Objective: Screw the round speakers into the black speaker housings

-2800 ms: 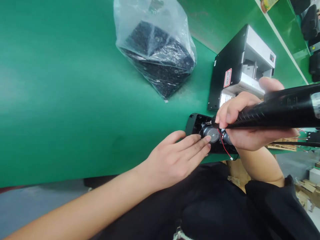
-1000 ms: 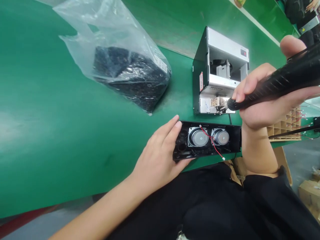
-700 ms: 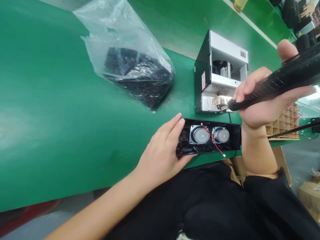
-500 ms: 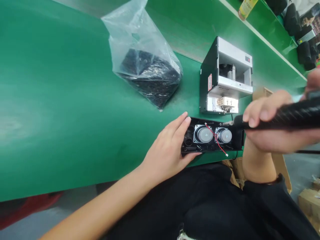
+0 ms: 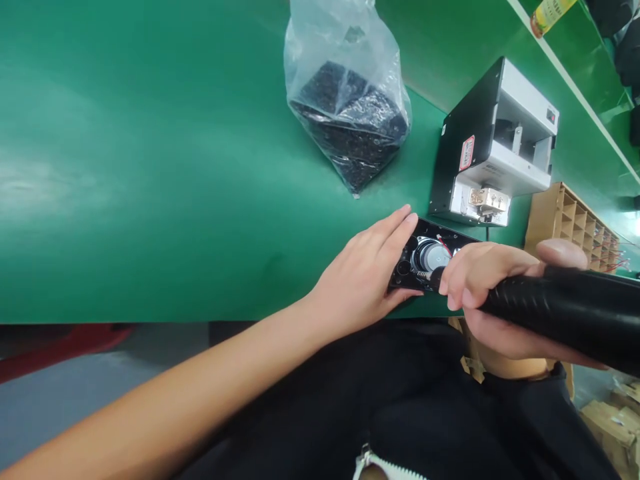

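Note:
A black speaker housing (image 5: 407, 270) with round speaker drivers (image 5: 431, 255) and a red wire lies at the near edge of the green table (image 5: 150, 167). My left hand (image 5: 367, 280) grips the housing's left end, fingers along its far side and thumb under the near side. My right hand (image 5: 493, 300) is closed round a black electric screwdriver (image 5: 565, 313). The screwdriver's tip rests in the housing beside the left driver. My right hand hides the housing's right half.
A clear plastic bag of small black parts (image 5: 350, 113) lies further back on the table. A black and silver screw feeder box (image 5: 493, 147) stands behind the housing. A cardboard divider tray (image 5: 565, 217) sits at the right. A bottle (image 5: 547, 13) stands on the far shelf.
My right hand brought the screwdriver from the feeder box down to the housing, and its tip now sits beside the left driver. My left hand kept hold of the housing.

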A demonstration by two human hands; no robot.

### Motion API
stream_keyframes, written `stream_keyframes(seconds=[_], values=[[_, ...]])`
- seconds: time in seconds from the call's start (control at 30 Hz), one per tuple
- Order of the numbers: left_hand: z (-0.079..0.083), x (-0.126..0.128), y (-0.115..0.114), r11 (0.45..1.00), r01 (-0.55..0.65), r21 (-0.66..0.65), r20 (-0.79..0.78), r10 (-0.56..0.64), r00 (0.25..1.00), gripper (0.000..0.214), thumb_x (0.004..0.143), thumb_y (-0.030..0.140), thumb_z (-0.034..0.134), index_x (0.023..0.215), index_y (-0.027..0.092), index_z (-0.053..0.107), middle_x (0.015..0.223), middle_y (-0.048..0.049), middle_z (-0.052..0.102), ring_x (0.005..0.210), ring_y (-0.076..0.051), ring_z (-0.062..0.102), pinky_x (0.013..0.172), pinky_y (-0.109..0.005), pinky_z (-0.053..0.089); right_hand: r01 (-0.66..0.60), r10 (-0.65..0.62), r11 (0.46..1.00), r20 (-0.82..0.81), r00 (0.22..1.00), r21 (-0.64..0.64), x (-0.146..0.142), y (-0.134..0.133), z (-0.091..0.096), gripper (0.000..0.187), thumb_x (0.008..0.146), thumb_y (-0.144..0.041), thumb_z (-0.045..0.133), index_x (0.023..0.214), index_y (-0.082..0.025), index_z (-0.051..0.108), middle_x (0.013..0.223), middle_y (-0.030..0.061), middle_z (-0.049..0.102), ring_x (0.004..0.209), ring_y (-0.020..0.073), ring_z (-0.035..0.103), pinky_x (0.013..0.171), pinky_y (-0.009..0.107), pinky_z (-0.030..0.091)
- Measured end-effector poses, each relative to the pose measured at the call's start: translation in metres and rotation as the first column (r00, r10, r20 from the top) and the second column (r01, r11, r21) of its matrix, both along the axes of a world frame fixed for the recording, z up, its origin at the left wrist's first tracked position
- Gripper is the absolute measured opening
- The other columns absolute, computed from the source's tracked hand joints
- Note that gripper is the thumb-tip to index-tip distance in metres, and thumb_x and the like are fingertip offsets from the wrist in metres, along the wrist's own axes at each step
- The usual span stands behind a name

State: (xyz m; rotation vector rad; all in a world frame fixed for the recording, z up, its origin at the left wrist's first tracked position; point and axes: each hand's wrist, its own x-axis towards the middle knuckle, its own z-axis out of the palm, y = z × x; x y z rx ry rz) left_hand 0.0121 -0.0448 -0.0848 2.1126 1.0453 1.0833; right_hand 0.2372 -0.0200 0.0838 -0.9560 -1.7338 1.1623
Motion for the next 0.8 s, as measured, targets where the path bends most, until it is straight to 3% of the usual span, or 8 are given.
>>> stream_keyframes(seconds=[0.1,0.17,0.27,0.37,0.43,0.57,0.73,0.8], values=[[0.001,0.000,0.000,1.000,0.009,0.005,0.011,-0.009,1.000,0.138,0.112,0.048,0.097,0.207,0.028,0.000,0.204,-0.0328,0.045,0.185,-0.053,0.056,0.142,-0.072,0.063,-0.108,0.110,0.992,-0.021,0.994,0.069,-0.003,0.007,-0.007,0.021,0.098,-0.034,0.098,0.101,-0.035,0.077,0.077,-0.0025,0.081,0.062,0.0259,0.079,0.064,0.047,0.074],[0.001,0.000,0.000,1.000,0.016,0.011,0.017,-0.016,1.000,0.138,0.112,0.049,0.098,0.207,0.028,0.000,0.204,-0.0329,0.044,0.186,-0.053,0.055,0.143,-0.071,0.062,-0.057,0.065,0.993,-0.077,0.995,0.102,-0.007,0.008,-0.011,0.017,0.102,-0.031,0.093,0.099,-0.034,0.076,0.075,-0.0027,0.079,0.059,0.0250,0.078,0.062,0.045,0.073],[0.001,0.001,0.000,1.000,0.012,0.010,0.035,-0.012,0.999,0.140,0.111,0.050,0.100,0.207,0.028,0.000,0.205,-0.0320,0.044,0.186,-0.052,0.055,0.144,-0.070,0.061,0.016,-0.001,0.991,-0.116,0.993,0.130,-0.012,0.004,-0.016,0.024,0.107,-0.037,0.095,0.127,-0.042,0.083,0.079,-0.0044,0.083,0.059,0.0252,0.078,0.063,0.045,0.073],[0.001,0.002,0.000,1.000,0.007,0.014,0.038,-0.008,0.999,0.139,0.111,0.052,0.099,0.207,0.027,0.001,0.204,-0.0329,0.044,0.186,-0.052,0.055,0.144,-0.070,0.060,0.079,-0.049,0.983,-0.175,0.983,0.166,-0.020,0.000,-0.024,0.039,0.117,-0.067,0.081,0.153,-0.052,0.082,0.079,-0.0052,0.082,0.054,0.0245,0.073,0.059,0.046,0.072],[0.001,0.002,0.000,1.000,0.011,0.019,0.034,-0.012,0.999,0.138,0.112,0.052,0.099,0.207,0.026,0.002,0.204,-0.0340,0.044,0.186,-0.053,0.055,0.144,-0.070,0.061,0.169,-0.111,0.962,-0.262,0.959,0.213,-0.027,0.000,-0.029,0.051,0.121,-0.077,0.068,0.155,-0.045,0.086,0.073,-0.0041,0.077,0.049,0.0235,0.067,0.052,0.044,0.067],[0.001,0.002,0.001,0.999,0.022,0.027,0.027,-0.023,0.999,0.141,0.111,0.053,0.100,0.207,0.026,-0.001,0.205,-0.0337,0.043,0.187,-0.053,0.054,0.144,-0.070,0.060,0.222,-0.130,0.928,-0.295,0.946,0.300,-0.033,0.001,-0.033,0.057,0.113,-0.079,0.081,0.153,-0.039,0.087,0.066,-0.0080,0.068,0.042,0.0196,0.056,0.045,0.038,0.059],[0.000,0.002,0.001,0.999,0.026,0.029,0.024,-0.026,0.999,0.140,0.112,0.055,0.098,0.207,0.025,-0.001,0.205,-0.0333,0.042,0.187,-0.053,0.053,0.145,-0.070,0.060,0.184,-0.119,0.960,-0.287,0.950,0.210,-0.029,0.001,-0.031,0.064,0.122,-0.085,0.056,0.152,-0.038,0.088,0.074,-0.0022,0.079,0.050,0.0233,0.069,0.054,0.043,0.069],[0.000,0.002,0.001,0.999,0.029,0.024,0.022,-0.029,0.999,0.139,0.113,0.055,0.097,0.207,0.026,-0.002,0.205,-0.0329,0.042,0.187,-0.052,0.052,0.145,-0.070,0.059,0.202,-0.134,0.957,-0.299,0.945,0.208,-0.030,0.000,-0.032,0.065,0.121,-0.087,0.058,0.152,-0.039,0.088,0.074,-0.0022,0.079,0.051,0.0236,0.069,0.054,0.042,0.069]])
